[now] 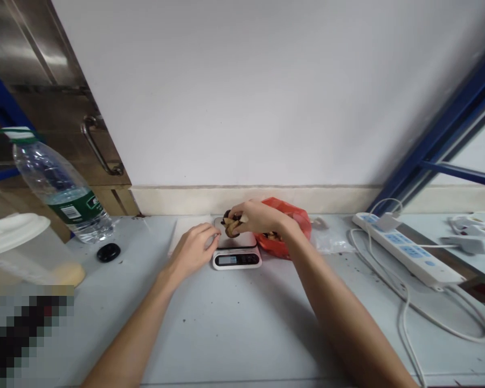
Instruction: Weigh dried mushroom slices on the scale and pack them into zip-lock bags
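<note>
A small white kitchen scale [237,260] with a lit display stands near the back of the table. Over its plate, my right hand [253,215] is closed around brown dried mushrooms [231,225]; whether they touch the plate I cannot tell. My left hand [196,247] is at the scale's left edge, fingers curled in toward the thumb. What those fingers hold, if anything, is hidden. Behind my left hand lies a flat white item [180,230], partly covered. A red plastic bag [293,215] with more brown pieces in it sits open right of the scale, partly behind my right wrist.
On the left stand a large water bottle [70,199] and a lidded translucent container [20,253], with a black cap [109,252] near them. Clear plastic [333,238] lies right of the red bag. Farther right are a white power strip [408,250] and loose cables [406,302].
</note>
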{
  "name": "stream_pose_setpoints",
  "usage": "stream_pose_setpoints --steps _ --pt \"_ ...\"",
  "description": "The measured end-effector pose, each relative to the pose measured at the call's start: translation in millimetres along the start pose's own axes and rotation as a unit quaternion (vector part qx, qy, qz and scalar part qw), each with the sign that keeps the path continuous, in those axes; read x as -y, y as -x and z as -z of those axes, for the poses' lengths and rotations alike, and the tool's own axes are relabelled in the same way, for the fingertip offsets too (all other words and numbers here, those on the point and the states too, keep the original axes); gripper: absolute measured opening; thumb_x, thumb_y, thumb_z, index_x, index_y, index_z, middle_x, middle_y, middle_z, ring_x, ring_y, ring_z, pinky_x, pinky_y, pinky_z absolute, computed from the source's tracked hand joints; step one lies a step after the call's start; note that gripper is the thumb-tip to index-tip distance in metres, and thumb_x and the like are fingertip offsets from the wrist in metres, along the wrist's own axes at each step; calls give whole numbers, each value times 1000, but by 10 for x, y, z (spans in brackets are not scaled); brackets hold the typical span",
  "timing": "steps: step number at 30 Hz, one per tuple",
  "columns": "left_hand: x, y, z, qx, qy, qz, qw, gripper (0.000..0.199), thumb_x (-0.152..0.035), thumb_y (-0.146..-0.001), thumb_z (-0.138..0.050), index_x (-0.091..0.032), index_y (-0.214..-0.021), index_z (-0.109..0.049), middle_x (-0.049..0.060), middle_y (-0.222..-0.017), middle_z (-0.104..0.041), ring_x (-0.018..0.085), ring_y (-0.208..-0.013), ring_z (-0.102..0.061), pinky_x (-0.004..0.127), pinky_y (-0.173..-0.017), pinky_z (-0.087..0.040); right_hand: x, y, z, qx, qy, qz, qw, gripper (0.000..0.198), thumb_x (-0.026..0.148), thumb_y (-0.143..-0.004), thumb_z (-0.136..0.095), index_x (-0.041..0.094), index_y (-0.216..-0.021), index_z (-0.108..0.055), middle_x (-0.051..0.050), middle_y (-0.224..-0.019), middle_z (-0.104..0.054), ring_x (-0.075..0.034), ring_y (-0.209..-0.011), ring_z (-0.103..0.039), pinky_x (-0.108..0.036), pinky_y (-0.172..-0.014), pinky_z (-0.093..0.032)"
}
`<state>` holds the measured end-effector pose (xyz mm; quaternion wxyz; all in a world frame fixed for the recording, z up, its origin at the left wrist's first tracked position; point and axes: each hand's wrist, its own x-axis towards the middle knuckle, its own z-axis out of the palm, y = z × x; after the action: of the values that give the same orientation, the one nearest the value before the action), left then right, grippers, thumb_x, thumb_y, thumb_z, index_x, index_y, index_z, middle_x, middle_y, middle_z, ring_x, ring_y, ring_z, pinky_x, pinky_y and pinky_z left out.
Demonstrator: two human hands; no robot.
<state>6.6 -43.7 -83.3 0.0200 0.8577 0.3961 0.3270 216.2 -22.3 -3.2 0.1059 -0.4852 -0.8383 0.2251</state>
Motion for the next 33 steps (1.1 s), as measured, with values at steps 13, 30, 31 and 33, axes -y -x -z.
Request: stream_pose_setpoints --steps 13,30,31,33 --pt "1 21 -23 21 -24 20 999 23 -21 -93 -47 -22 -98 -70 5 -100 -74 22 -93 -69 33 -82 -55 -106 -104 -116 62 50 -49 996 27 32 -76 -75 21 -100 -72 -5 -95 -76 -20 -80 -67 -26 -62 -46" --pt "-43 13 -107 22 -56 18 998 6 -22 -90 -61 -21 -94 -65 6 -92 -66 24 -91 -62 35 -79 -52 -170 32 80 19 54 -80 995 43 22 -76 -74 26 -119 -69 -6 -121 -71 -24 -108 -64 -28 -81 -50" --pt "-33 9 -87 20 -49 26 998 5 -23 -90 -60 -21 -91 -64 5 -91 -66 24 -90 -62 35 -79 -52 -182 47 103 8 60 -75 995 40 23 -77 -73 27 -117 -70 -5 -118 -72 -24 -105 -65 -28 -81 -50" --pt "1 2 -33 21 -34 47 998 9 -25 -92 -56 -21 -86 -62 5 -88 -66 23 -87 -63 34 -77 -51 -204 80 155 -21 65 -64 996 35 25 -78 -71 26 -113 -70 -5 -109 -73 -22 -98 -66 -28 -78 -49"
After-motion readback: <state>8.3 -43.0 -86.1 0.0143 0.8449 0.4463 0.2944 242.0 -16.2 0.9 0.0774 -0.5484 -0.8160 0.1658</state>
